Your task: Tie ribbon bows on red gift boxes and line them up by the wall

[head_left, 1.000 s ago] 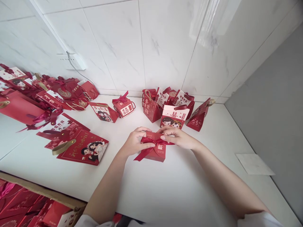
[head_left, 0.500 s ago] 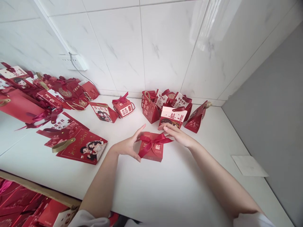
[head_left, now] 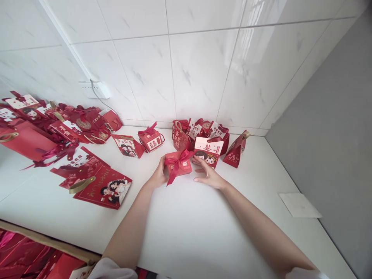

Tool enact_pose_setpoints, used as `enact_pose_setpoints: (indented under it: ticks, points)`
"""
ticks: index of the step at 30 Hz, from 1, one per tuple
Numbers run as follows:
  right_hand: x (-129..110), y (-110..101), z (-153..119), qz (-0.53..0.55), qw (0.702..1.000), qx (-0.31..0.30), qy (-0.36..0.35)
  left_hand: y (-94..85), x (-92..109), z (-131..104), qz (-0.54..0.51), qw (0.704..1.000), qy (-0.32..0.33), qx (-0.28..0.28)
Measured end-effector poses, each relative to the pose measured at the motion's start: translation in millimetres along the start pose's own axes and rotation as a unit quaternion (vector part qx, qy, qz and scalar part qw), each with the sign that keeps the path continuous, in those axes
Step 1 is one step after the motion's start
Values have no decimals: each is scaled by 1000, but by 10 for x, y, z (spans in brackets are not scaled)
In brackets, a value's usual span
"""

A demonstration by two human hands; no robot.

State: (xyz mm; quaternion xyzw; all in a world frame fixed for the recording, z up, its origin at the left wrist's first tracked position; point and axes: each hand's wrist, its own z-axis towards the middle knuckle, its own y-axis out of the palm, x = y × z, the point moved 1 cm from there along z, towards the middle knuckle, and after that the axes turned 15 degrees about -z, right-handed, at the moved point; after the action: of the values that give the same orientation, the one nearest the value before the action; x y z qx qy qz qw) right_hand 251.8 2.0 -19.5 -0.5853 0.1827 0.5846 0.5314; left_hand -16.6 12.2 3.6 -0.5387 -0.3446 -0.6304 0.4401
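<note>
While both forearms stretch out over the white counter toward its far edge, the left hand curls around the left side of a small red gift box, its fingers wrapped on the box wall and partly hidden behind it. The right hand lies just to the right of the box, palm down, fingers spread and loose; its fingertips sit close by the box's right side, though whether they touch it cannot be told.

The box is glossy card, squat and roughly cuboid, tipped a little toward the camera, with a satin ribbon bow tied on top and one tail hanging down its front. It sits near the far edge of the counter, just short of the tiled wall.

Directly behind it stands a tight cluster of finished boxes, red card with white printed panels and ribbon or cord handles; the nearest one, with a cartoon couple, is just beside the right fingers. A wedge-shaped red bag stands at the right of the cluster, and another bowed box stands to its left. Flat, unfolded red bags with gold handles lie toward the left edge, with a heap of more red packaging behind them. A pale flat sheet lies by the right edge, well apart. A cardboard carton rim runs along the near left corner.
</note>
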Motion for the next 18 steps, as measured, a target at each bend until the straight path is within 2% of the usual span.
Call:
enact_pose_setpoints:
  ticks: [3,8,12,18]
  points:
    - [1,101,45,-78,997,11,-19,-9,-44,6,-36,999,-22,14]
    - [-5,155,94,-107,993,45,-29,102,-45,6,-130,989,-72,-28]
    - [31,202,96,-127,987,96,-8,202,-59,61,-177,983,-58,-9]
    - [55,176,171,-113,986,125,-17,351,33,182,-262,963,-52,38]
